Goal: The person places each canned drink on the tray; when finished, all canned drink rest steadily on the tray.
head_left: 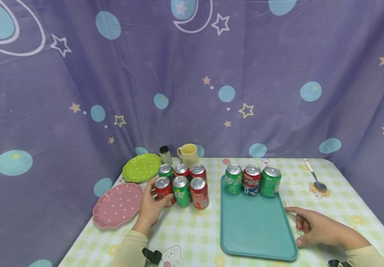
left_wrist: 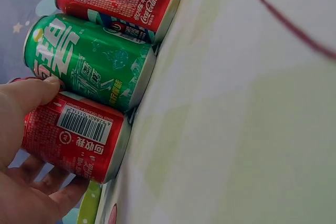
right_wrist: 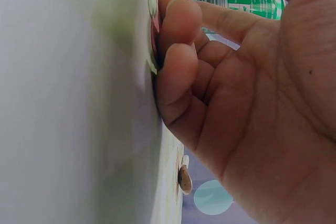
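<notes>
My left hand [head_left: 151, 207] curls round a red Coca-Cola can [head_left: 163, 188] at the front left of a group of soda cans, its thumb across the near side. Beside that can stand a green Sprite can [head_left: 182, 193] and another red can [head_left: 199, 194], upright on the table. Three more cans are partly hidden behind them. My right hand [head_left: 322, 228] rests on the table at the right edge of a teal tray [head_left: 256, 226], index finger and thumb at its rim, the other fingers loosely bent. Along the tray's far end stand two green cans [head_left: 270, 181] with a red-and-blue can [head_left: 252, 181] between them.
A pink dotted plate [head_left: 118, 205] and a green dotted plate [head_left: 141, 167] lie at the left. Behind the cans are a black-lidded jar [head_left: 166, 155] and a yellow mug [head_left: 190, 155]. A spoon [head_left: 315, 176] lies at the far right. A purple curtain [head_left: 192, 74] hangs behind.
</notes>
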Demonstrator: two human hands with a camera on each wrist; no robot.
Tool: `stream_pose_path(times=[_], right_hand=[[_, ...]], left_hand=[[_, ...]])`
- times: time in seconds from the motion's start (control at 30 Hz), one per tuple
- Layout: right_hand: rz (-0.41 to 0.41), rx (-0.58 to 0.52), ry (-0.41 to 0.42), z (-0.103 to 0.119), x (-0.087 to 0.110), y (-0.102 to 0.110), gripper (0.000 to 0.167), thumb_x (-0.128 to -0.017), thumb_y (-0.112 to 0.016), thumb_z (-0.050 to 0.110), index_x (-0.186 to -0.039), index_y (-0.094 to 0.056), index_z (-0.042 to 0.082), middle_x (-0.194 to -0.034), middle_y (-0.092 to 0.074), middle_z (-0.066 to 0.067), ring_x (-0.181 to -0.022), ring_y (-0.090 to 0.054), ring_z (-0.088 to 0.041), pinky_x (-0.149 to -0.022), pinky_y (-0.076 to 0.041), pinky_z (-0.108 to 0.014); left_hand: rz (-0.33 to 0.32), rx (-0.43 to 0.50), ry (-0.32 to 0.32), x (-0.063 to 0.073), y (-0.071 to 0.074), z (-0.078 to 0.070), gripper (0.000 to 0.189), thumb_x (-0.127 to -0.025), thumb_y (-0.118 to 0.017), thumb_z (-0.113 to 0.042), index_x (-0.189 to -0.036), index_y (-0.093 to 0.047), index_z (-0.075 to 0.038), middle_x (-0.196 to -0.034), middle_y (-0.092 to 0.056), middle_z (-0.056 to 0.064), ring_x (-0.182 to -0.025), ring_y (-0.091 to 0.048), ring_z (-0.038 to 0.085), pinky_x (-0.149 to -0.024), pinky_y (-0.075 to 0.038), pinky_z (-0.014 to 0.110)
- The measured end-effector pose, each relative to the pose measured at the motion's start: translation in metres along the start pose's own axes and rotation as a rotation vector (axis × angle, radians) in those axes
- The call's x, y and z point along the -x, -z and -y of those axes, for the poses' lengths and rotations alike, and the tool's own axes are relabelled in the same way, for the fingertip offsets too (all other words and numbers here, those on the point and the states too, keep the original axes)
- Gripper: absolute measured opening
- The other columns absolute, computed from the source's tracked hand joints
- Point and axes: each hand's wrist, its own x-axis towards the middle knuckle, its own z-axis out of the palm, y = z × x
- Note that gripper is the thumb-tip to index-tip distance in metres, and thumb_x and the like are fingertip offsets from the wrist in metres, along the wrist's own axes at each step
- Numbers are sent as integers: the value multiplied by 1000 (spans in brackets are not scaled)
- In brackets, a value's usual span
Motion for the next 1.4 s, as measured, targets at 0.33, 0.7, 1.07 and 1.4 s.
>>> stream_pose_path(times=[0.33, 0.7, 1.07, 1.4], right_hand=[[3, -2, 0, 1, 1, 1, 100, -81, -91, 17, -154, -30, -15, -93, -56, -11, -65, -47, -6, -52, -43, -30], [1, -10, -2, -3, 3, 0, 100, -82, -90, 16, -155, -30, -14, -93, -56, -11, -64, -46, -5, -52, -42, -30], [-1, 8, 16, 2, 2, -1, 99, -82, -90, 17, -154, -31, -16, -92, -56, -11, -64, -47, -5, -52, -43, -30], [7, -1, 10, 1, 1, 0, 100, -82, -90, 19, -154, -30, -15, -93, -56, -12, -64, -46, -5, -52, -43, -30]], left_hand=[[-7, 33, 33, 1, -2, -4, 80, -84, -89, -5, -152, -47, -12, -132, -57, 15, -119, -62, 36, -103, -51, 52], [-59, 69, 19, 1, -3, 6, 77, -80, -91, -2, -145, -55, -18, -132, -60, 6, -112, -62, 27, -91, -55, 30], [-151, 87, -53, 4, 6, -13, 74, -79, -94, -10, -142, -55, -13, -133, -60, 4, -113, -61, 22, -92, -53, 27], [-203, 97, -107, 5, 18, -36, 74, -80, -91, 0, -143, -55, -12, -135, -61, 1, -115, -62, 15, -94, -51, 22]])
